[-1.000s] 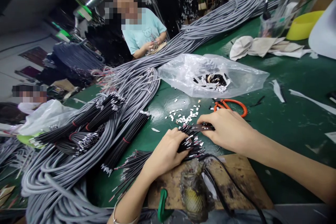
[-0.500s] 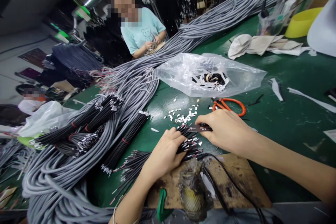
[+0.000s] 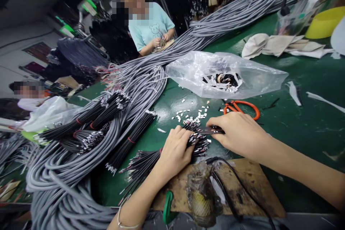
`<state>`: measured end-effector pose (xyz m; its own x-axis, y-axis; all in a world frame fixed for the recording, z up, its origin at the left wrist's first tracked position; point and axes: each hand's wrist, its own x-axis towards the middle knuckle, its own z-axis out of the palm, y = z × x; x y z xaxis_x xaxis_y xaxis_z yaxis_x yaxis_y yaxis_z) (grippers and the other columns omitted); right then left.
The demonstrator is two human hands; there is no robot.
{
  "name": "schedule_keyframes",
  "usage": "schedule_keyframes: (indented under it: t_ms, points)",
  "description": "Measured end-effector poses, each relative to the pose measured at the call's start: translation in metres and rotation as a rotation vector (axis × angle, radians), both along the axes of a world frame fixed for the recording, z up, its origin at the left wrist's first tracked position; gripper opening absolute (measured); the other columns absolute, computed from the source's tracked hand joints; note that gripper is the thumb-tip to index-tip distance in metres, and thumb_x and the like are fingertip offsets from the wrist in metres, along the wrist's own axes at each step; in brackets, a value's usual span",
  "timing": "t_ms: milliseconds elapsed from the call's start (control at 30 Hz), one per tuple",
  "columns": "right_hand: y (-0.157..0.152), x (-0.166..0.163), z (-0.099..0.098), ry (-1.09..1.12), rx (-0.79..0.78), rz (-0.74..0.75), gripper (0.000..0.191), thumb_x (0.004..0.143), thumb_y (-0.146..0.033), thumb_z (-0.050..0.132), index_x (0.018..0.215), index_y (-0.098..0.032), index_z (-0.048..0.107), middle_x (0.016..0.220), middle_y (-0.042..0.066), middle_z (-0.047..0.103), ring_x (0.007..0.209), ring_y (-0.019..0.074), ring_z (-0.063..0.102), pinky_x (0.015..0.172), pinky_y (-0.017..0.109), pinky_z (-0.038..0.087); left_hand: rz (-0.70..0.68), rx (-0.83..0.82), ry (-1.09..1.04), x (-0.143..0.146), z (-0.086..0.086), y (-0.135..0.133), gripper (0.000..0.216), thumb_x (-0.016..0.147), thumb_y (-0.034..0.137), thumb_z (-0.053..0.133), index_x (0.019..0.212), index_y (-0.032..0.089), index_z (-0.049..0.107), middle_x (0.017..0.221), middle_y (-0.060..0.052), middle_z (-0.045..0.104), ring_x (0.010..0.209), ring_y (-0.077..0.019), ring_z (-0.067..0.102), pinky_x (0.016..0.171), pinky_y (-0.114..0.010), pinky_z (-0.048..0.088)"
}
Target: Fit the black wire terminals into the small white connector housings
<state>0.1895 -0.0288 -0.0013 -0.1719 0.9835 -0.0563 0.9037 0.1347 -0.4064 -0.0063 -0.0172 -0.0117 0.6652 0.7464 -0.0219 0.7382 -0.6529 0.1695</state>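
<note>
My left hand (image 3: pixel 175 151) is closed around a bundle of thin black wires (image 3: pixel 142 165) with metal-tipped ends, pressing it onto the green table (image 3: pixel 296 125). My right hand (image 3: pixel 237 133) pinches a dark, flat tool (image 3: pixel 210 130) at the tips of those wires. Small white cut pieces (image 3: pixel 192 115) lie scattered just beyond the wire ends. Orange-handled scissors (image 3: pixel 242 107) rest behind my right hand.
A clear plastic bag (image 3: pixel 226 73) holds scraps. Thick grey cables (image 3: pixel 140 82) run across the table to the left, with tied black wire bundles (image 3: pixel 88 122) on them. A worn wooden board (image 3: pixel 250 187) sits near me. Another person (image 3: pixel 148 25) works across the table. Cloths (image 3: pixel 280 45) lie far right.
The view shifted slightly; both hands stay on the wire bundle, with my left hand's grip a little nearer the tips.
</note>
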Motion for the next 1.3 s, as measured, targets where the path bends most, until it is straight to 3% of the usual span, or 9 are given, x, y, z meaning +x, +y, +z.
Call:
schedule_keyframes:
  t_ms: [267, 433, 633, 800, 1033, 1300]
  points:
    - [-0.003, -0.005, -0.010, 0.256, -0.063, 0.151, 0.016, 0.074, -0.023, 0.061, 0.081, -0.031, 0.073, 0.067, -0.001, 0.069, 0.060, 0.0140, 0.061, 0.052, 0.022, 0.037, 0.148, -0.176, -0.207, 0.002, 0.003, 0.008, 0.014, 0.087, 0.029, 0.053, 0.083, 0.017, 0.059, 0.075, -0.001, 0.054, 0.072, -0.0151, 0.051, 0.064, -0.026, 0.036]
    - [-0.005, -0.009, -0.011, 0.217, -0.105, 0.157, 0.020, 0.070, -0.017, 0.062, 0.080, -0.031, 0.073, 0.064, -0.002, 0.067, 0.054, 0.0119, 0.057, 0.049, 0.021, 0.032, 0.049, -0.277, -0.200, -0.005, 0.010, 0.017, 0.025, 0.089, 0.034, 0.050, 0.074, 0.015, 0.056, 0.070, 0.000, 0.053, 0.069, -0.0139, 0.049, 0.064, -0.025, 0.036]
    - [-0.004, -0.007, -0.014, 0.237, -0.108, 0.231, 0.022, 0.072, -0.015, 0.058, 0.079, -0.030, 0.073, 0.063, -0.002, 0.067, 0.052, 0.0108, 0.054, 0.048, 0.022, 0.029, -0.066, -0.467, -0.180, -0.018, 0.016, 0.027, 0.022, 0.085, 0.030, 0.056, 0.101, 0.014, 0.057, 0.093, -0.006, 0.061, 0.086, -0.0187, 0.055, 0.076, -0.029, 0.042]
    - [-0.004, -0.005, -0.018, 0.237, -0.081, 0.228, 0.023, 0.071, -0.015, 0.059, 0.081, -0.031, 0.073, 0.063, -0.003, 0.068, 0.054, 0.0116, 0.056, 0.048, 0.022, 0.030, -0.081, -0.413, -0.160, -0.018, 0.016, 0.023, 0.022, 0.087, 0.025, 0.052, 0.106, 0.015, 0.053, 0.101, -0.009, 0.060, 0.094, -0.0215, 0.054, 0.083, -0.033, 0.042]
    - [-0.005, -0.010, -0.025, 0.243, -0.076, 0.209, 0.026, 0.072, -0.018, 0.057, 0.089, -0.031, 0.072, 0.073, 0.000, 0.070, 0.063, 0.0152, 0.061, 0.054, 0.023, 0.036, -0.085, -0.388, -0.161, -0.017, 0.013, 0.019, 0.015, 0.090, 0.023, 0.045, 0.102, 0.015, 0.047, 0.102, -0.009, 0.057, 0.093, -0.0209, 0.052, 0.082, -0.032, 0.041]
    - [-0.008, -0.013, -0.026, 0.368, -0.075, 0.283, 0.021, 0.073, -0.014, 0.052, 0.077, -0.023, 0.071, 0.071, 0.001, 0.069, 0.064, 0.0138, 0.058, 0.058, 0.023, 0.036, -0.103, -0.412, -0.155, -0.018, 0.012, 0.022, 0.019, 0.090, 0.025, 0.047, 0.106, 0.015, 0.050, 0.101, -0.008, 0.058, 0.094, -0.0208, 0.051, 0.083, -0.032, 0.040]
